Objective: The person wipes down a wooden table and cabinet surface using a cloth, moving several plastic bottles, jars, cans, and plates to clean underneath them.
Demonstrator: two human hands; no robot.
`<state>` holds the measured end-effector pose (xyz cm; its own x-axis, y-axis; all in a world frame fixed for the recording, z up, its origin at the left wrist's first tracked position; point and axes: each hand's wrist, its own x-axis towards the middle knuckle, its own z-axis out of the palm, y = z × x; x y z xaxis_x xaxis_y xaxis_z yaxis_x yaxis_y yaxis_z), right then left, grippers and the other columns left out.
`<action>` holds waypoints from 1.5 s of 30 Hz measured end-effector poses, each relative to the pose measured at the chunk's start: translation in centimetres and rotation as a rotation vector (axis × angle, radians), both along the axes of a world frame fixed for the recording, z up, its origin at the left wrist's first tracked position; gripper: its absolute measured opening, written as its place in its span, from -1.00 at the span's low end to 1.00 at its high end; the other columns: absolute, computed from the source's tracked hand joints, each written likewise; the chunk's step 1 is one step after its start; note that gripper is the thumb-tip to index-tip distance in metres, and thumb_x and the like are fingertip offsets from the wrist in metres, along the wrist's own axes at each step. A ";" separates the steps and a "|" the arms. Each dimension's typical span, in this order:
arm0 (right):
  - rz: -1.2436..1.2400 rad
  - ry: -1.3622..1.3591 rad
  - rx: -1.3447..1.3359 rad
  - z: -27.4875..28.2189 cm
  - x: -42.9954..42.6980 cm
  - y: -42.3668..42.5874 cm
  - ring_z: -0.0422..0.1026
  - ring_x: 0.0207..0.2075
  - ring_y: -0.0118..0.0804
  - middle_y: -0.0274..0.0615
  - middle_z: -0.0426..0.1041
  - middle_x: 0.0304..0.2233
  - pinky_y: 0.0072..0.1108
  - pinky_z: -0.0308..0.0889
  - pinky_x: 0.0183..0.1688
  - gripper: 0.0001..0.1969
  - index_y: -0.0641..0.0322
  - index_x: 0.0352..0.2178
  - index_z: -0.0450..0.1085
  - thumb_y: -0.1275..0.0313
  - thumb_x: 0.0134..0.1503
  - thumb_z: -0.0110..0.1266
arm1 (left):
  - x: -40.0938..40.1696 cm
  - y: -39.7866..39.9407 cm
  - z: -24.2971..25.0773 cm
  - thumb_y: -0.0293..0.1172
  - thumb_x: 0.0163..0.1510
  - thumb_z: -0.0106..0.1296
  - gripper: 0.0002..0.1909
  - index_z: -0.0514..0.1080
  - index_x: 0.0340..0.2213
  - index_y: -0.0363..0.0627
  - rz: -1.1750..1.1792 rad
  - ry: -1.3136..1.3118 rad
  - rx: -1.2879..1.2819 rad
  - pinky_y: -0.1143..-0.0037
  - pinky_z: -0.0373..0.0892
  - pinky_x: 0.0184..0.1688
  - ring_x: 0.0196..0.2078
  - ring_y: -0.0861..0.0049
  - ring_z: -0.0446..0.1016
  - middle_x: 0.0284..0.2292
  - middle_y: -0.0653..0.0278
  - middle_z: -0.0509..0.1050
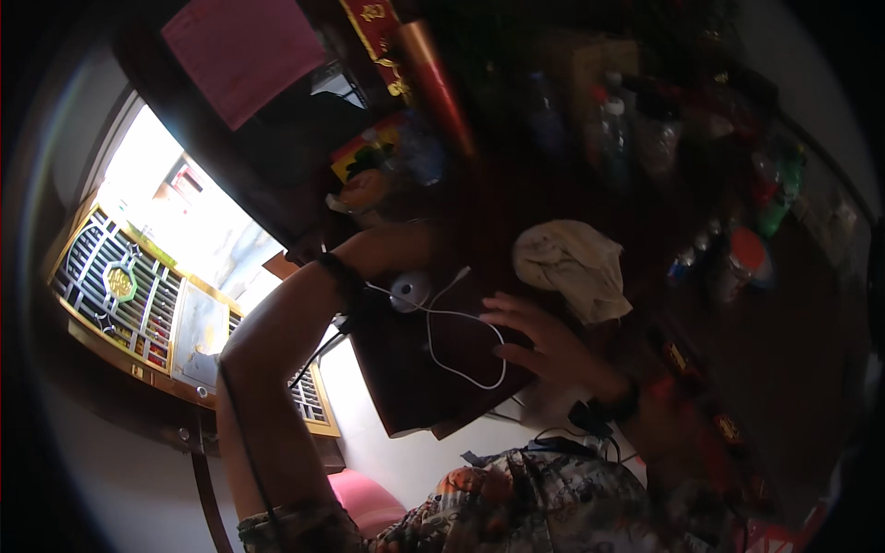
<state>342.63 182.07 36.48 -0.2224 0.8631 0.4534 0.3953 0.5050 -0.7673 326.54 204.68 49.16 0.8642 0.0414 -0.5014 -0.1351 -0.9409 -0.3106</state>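
Observation:
On a dark table [408,387] lies a looped thin white cable [464,377] with a small plug at one end. Beside its left part is a small round white object [408,289] with a dark spot at its centre. My left hand [418,245] reaches over the table just beyond that round object. It is dark and blurred, so its fingers cannot be made out. At the right of the loop, my right hand [536,339] hovers with fingers apart and nothing in them. A crumpled off-white cloth [570,266] lies beyond my right hand. Both wrists wear dark bands with cords.
Plastic bottles [614,131] stand at the far side, near a tall red and gold cylinder [439,86]. An orange-lidded jar [748,256] is on the right. Packages [363,155] lie beyond my left hand. A bright doorway [187,186] with a metal-grille door [117,283] is at the left.

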 end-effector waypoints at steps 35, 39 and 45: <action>-0.677 -0.521 0.259 1.2 27.9 -3.2 0.12 0.13 0.00 -0.14 0.28 -0.03 -0.23 0.06 0.10 -0.61 0.12 -0.15 0.36 0.29 -0.05 0.09 | 40.2 -6.3 -2.3 0.01 -0.16 0.19 -0.30 0.25 -0.16 -0.33 0.843 -1.287 -0.508 0.29 0.36 -0.14 -0.14 0.06 0.45 -0.28 -0.08 0.47; -0.697 -0.514 0.265 0.3 28.3 -3.3 0.10 0.16 -0.01 -0.16 0.27 0.00 -0.20 0.05 0.11 -0.60 0.11 -0.13 0.34 0.28 -0.05 0.10 | 36.9 -4.5 -1.8 -0.04 -0.18 0.20 -0.34 0.29 -0.20 -0.38 0.846 -1.231 -0.386 0.31 0.37 -0.16 -0.19 0.07 0.48 -0.30 -0.12 0.48; -0.719 -0.571 0.264 1.2 27.0 -2.8 0.09 0.16 0.00 -0.15 0.27 0.01 -0.17 0.03 0.11 -0.59 0.12 -0.13 0.33 0.31 -0.07 0.10 | 24.8 4.4 -1.3 -0.07 -0.20 0.21 -0.41 0.38 -0.22 -0.29 0.861 -1.163 -0.392 0.33 0.38 -0.13 -0.20 0.07 0.48 -0.32 -0.06 0.51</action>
<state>369.59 179.25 37.72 0.0730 0.7647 0.6403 0.9581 0.1246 -0.2580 351.32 209.10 47.88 0.5587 0.7606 0.3306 0.6271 -0.6484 0.4316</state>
